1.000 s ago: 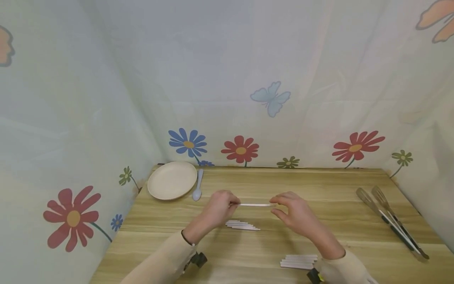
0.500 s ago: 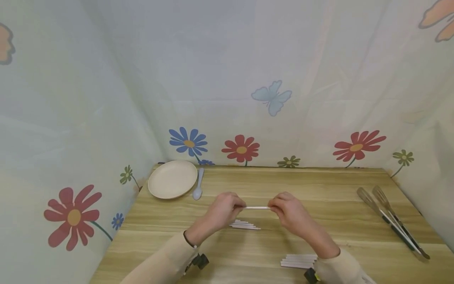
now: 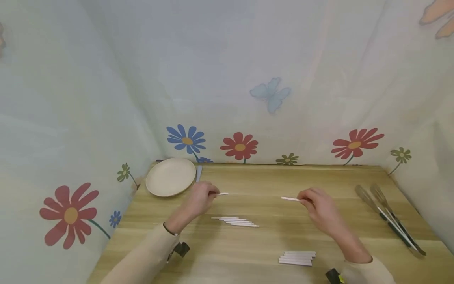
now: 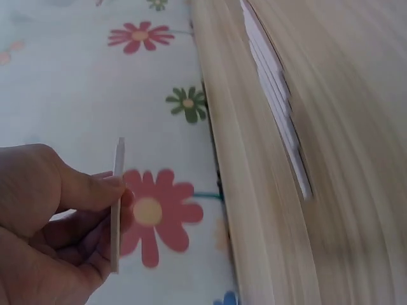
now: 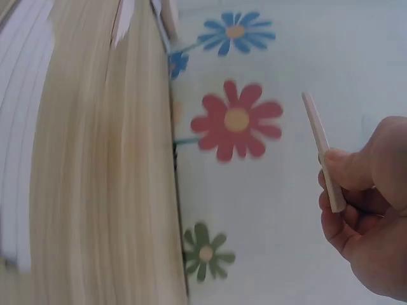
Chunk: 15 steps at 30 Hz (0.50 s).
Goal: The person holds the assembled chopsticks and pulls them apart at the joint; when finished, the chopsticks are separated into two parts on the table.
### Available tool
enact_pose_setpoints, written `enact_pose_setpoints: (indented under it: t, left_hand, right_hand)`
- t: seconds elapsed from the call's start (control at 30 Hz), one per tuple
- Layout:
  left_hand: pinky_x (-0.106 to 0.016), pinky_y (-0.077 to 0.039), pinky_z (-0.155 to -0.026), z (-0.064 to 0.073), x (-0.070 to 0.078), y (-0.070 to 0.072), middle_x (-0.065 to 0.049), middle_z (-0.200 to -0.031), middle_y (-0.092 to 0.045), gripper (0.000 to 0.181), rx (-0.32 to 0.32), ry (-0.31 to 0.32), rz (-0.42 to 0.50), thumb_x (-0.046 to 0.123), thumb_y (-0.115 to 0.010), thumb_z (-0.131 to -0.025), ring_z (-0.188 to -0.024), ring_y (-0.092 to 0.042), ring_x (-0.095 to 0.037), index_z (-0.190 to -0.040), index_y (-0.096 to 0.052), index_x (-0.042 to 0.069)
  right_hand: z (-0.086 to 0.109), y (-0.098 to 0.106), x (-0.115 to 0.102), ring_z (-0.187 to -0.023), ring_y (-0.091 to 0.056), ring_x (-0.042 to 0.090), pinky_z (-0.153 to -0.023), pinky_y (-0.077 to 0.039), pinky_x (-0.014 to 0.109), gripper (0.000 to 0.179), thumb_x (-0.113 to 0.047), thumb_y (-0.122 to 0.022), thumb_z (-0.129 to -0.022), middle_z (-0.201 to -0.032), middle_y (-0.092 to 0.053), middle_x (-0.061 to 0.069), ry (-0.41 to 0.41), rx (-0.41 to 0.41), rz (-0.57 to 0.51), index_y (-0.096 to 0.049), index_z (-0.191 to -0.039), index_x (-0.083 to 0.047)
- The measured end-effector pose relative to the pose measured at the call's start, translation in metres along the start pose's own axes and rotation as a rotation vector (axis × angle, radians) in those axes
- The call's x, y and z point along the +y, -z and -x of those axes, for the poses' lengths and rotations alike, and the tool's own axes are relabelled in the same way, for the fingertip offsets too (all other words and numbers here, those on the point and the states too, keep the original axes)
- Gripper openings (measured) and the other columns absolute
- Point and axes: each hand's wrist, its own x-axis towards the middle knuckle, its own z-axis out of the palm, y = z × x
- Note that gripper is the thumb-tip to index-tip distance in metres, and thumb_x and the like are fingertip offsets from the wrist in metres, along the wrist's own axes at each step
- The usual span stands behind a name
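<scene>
My left hand [image 3: 201, 197] pinches a short piece of thin white stick [image 4: 118, 203] between thumb and fingers, and the piece looks uneven at its upper end in the left wrist view. To the right, my right hand [image 3: 319, 205] pinches a second short piece of white stick [image 5: 323, 152], its free end pointing toward the left hand in the head view. The two hands are well apart, held above the table. Below and between them lies a staggered row of white sticks [image 3: 235, 221]. Nearer the front, another bundle of white sticks [image 3: 297, 258] lies on the wood.
A cream plate [image 3: 171, 177] stands at the back left of the wooden table [image 3: 248, 244], with a grey spoon [image 3: 199, 172] beside it, partly hidden by the left hand. Two long-handled kitchen utensils [image 3: 391, 221] lie at the right. A flower-printed curtain [image 3: 220, 79] hangs behind.
One white stick was held between both hands; now it is in two pieces, one in each hand. The right hand closed on its end, then the hands moved apart, left and right.
</scene>
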Motion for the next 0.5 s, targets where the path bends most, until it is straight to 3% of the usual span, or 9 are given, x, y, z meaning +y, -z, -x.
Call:
enact_pose_setpoints:
  t: [0.1, 0.17, 0.33, 0.5]
  left_hand:
    - [-0.023, -0.052, -0.062, -0.003, -0.001, -0.001, -0.002, -0.078, -0.069, 0.006, -0.074, -0.047, 0.095, 0.003, -0.073, -0.083, -0.069, -0.063, -0.014, -0.085, -0.077, 0.006]
    - [-0.020, -0.050, -0.061, -0.004, 0.001, -0.004, -0.002, -0.079, -0.068, 0.006, -0.120, -0.062, 0.126, 0.005, -0.072, -0.085, -0.069, -0.063, -0.012, -0.087, -0.077, 0.006]
    - [-0.019, -0.049, -0.062, -0.004, 0.006, -0.007, 0.001, -0.080, -0.068, 0.006, -0.161, -0.004, 0.117, 0.006, -0.073, -0.085, -0.071, -0.062, -0.010, -0.087, -0.078, 0.009]
    - [-0.020, -0.052, -0.064, -0.004, 0.007, -0.009, -0.001, -0.084, -0.071, 0.007, -0.187, 0.007, 0.140, 0.007, -0.073, -0.085, -0.074, -0.066, -0.012, -0.089, -0.078, 0.008]
  right_hand:
    - [-0.004, 0.005, -0.007, -0.077, -0.054, 0.011, -0.063, -0.049, 0.027, 0.009, -0.003, -0.070, -0.086, -0.088, -0.064, -0.002, 0.040, -0.083, -0.034, -0.069, -0.089, -0.011]
    - [-0.004, 0.004, -0.010, -0.076, -0.055, 0.009, -0.062, -0.050, 0.024, 0.011, -0.002, -0.072, -0.084, -0.087, -0.064, -0.002, 0.063, -0.092, -0.054, -0.070, -0.088, -0.011]
    - [0.001, 0.002, -0.009, -0.073, -0.057, 0.006, -0.059, -0.050, 0.022, 0.016, 0.003, -0.075, -0.079, -0.084, -0.064, -0.003, 0.060, -0.057, -0.069, -0.070, -0.084, -0.011]
    - [0.006, 0.004, -0.005, -0.073, -0.057, 0.005, -0.060, -0.050, 0.024, 0.017, 0.002, -0.076, -0.078, -0.084, -0.065, -0.006, 0.054, -0.079, -0.072, -0.071, -0.083, -0.014]
